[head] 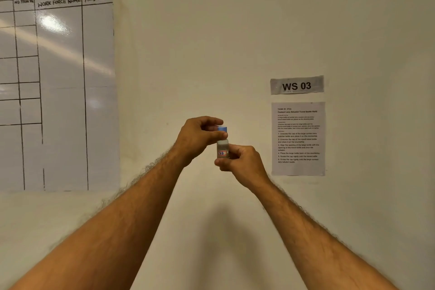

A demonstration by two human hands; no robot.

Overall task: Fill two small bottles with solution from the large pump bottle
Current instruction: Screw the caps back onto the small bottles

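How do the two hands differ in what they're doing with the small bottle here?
The left hand sits higher and pinches the blue cap; the right hand sits lower and grips the clear body of the small bottle near its base. The left hand comes in from the bottle's left, the right hand from its right and below. Both hold the same upright bottle raised in front of the wall.

I'm looking at a production workstation: a "WS 03" sign (296, 85), a taped task sheet (298, 138) and a workforce whiteboard (56, 87) hang on the wall.
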